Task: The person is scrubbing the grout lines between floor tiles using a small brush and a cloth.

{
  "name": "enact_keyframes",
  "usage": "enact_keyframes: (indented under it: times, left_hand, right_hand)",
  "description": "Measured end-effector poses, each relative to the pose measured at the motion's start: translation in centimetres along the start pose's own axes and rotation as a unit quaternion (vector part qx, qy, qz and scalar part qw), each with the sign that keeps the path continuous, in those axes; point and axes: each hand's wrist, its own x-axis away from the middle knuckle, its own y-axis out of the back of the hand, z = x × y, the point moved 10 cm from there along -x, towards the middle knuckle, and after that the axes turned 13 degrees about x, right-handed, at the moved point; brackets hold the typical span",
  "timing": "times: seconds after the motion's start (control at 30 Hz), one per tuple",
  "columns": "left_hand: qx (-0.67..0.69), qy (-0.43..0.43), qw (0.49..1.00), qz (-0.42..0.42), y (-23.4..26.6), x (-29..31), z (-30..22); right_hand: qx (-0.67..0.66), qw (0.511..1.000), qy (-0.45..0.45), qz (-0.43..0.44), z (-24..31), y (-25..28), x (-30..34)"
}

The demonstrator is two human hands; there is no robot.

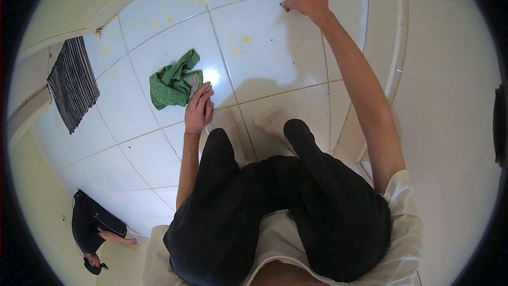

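Observation:
A crumpled green cloth (172,86) with a greyish patch lies in front of me, left of the middle. My left hand (198,108) is at its right edge, beside my left foot, with the fingers closed on the cloth's edge. My right arm stretches far forward. At its end my right hand (308,1) is low over the white tiled floor (264,29), fingers curled and thumb and forefinger pinched down at the tile. Small dark specks show at those fingertips; what they hold, if anything, I cannot make out.
Yellow crumbs or stains (245,38) and a few dark specks dot the tiles ahead. On the left lies a dark striped mat (74,85) by a doorway. A white door (450,106) stands close on my right. Another person (92,228) is at the lower left.

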Motion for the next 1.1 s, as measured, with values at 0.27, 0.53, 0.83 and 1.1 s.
enact_keyframes:
  times: [0.27,0.53,0.83,1.1]
  left_hand:
    - [-0.003,-0.009,1.0,-0.003,0.1,0.0,-0.2]
    - [-0.009,-0.017,1.0,-0.006,0.1,0.0,-0.3]
    - [-0.013,-0.011,1.0,-0.003,0.1,0.1,-0.2]
    - [-0.016,-0.017,1.0,-0.005,0.1,-0.2,-0.5]
  right_hand:
    - [-0.045,0.998,-0.039,0.009,-1.5,-1.0,0.0]
    - [0.039,0.992,-0.045,-0.111,-0.7,1.5,0.9]
    - [-0.022,0.999,-0.014,0.041,-0.9,-1.1,0.1]
    - [-0.002,1.0,-0.011,-0.012,-0.2,0.4,0.7]
